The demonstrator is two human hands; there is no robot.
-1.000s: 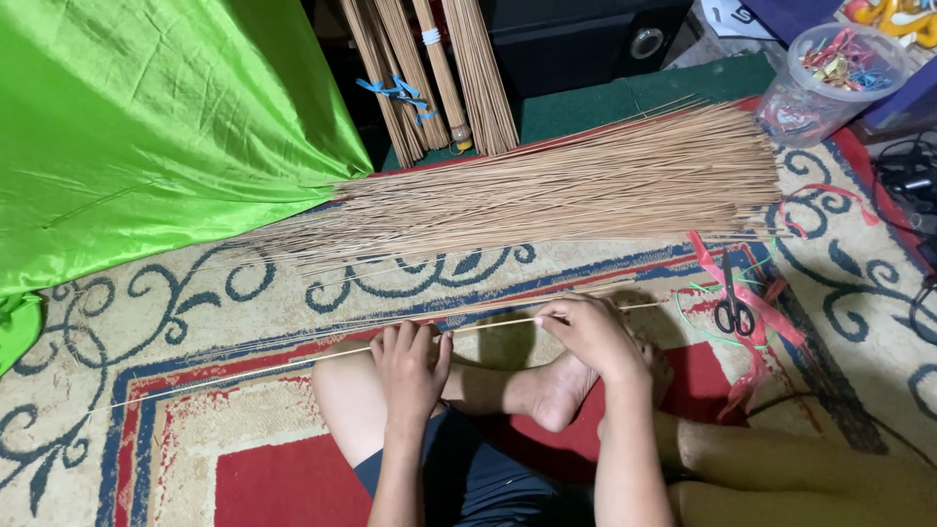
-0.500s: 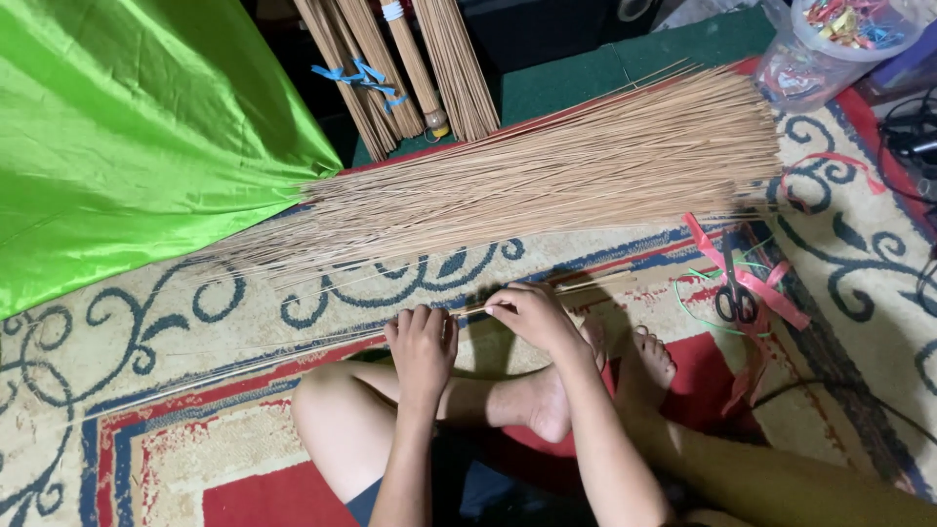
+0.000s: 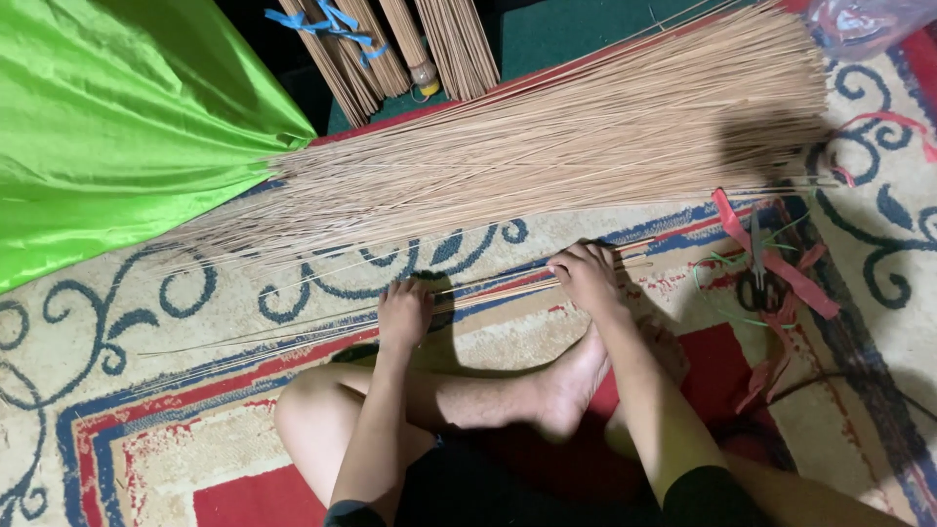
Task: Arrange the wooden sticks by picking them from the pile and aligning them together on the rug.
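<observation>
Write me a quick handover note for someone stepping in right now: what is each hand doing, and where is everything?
Left hand: pressed flat on a few thin tan sticks lying on the patterned rug.
Right hand: fingers curled on the other end of those same sticks.
Big fanned pile of thin tan sticks: on the rug just beyond both hands, apart from them.
Scissors among red ribbon strips: right of the right hand, untouched.
Done: a few sticks separated from the pile. Left: most sticks remain in the pile.
</observation>
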